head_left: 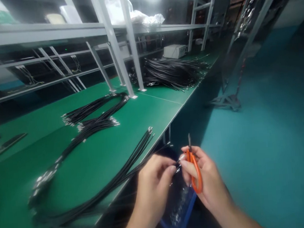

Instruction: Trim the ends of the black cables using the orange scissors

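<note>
My left hand (156,184) pinches the end of a black cable just past the table's front edge. Close against it, my right hand (205,173) holds orange-handled scissors (196,172), their dark tip pointing up and away, while its thumb and index finger meet at the same cable end. Small shiny pieces show between the two hands. A bundle of black cables (112,184) curves along the green table (93,171) towards my left hand. Below my hands is a blue bin (188,211) with small clear or shiny pieces inside, partly hidden by my hands.
More black cables (97,125) with metallic ends lie further back, beside white shelf posts (118,53). A large cable pile (172,72) and a pale box (174,51) are at the far end. Another tool (10,142) lies at the left. Blue-green floor shows at the right.
</note>
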Tool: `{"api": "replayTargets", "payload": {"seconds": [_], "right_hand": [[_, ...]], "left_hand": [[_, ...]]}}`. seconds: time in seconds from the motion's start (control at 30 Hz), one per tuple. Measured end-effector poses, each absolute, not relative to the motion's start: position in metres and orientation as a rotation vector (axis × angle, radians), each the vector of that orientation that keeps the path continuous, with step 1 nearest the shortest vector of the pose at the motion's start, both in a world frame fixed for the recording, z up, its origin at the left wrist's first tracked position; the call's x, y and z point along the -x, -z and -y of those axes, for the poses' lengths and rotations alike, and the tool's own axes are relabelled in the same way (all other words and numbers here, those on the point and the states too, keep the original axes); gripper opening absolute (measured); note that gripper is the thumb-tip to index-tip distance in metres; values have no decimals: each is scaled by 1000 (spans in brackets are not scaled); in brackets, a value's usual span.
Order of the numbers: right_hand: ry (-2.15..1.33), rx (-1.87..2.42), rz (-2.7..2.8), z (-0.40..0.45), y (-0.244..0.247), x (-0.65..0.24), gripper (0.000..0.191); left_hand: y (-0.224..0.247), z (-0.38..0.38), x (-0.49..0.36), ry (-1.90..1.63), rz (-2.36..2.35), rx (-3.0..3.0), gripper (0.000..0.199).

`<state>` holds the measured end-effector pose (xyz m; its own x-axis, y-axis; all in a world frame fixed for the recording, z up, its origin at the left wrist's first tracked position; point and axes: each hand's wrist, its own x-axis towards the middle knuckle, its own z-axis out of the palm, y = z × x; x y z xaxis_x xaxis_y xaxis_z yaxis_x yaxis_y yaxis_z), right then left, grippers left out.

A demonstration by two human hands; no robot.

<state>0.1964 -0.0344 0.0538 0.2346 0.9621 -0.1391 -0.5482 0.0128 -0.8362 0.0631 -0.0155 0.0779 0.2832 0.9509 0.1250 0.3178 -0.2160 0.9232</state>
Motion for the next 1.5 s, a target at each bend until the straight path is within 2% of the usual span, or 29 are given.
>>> {"api": "replayTargets", "payload": {"seconds": [0.17,0.53,0.7,0.97,1.27,1.5], "right_hand": [[-1269,866,501,39,-62,-191,31],[-1234,925,499,34,-59,-186,30],[-1382,839,434,32,-62,-185,28],[-1591,776,248,31,-62,-178,24],[-1549,791,286,39,-66,-159,30],[-1572,778,339,40,-64,-164,27]], "left_hand": [[-65,20,-61,-915,-1128,-1480,16],[-64,31,-66,-1004,-1364,-1833,10],[-65,36,-67,-1093,-1400,-1859,12],[-57,37,-60,-1057,-1255,-1571,13],[-65,28,-54,-1153,-1156,-1346,13],[-69,24,-49,-1147,-790,-1077,7]]}}
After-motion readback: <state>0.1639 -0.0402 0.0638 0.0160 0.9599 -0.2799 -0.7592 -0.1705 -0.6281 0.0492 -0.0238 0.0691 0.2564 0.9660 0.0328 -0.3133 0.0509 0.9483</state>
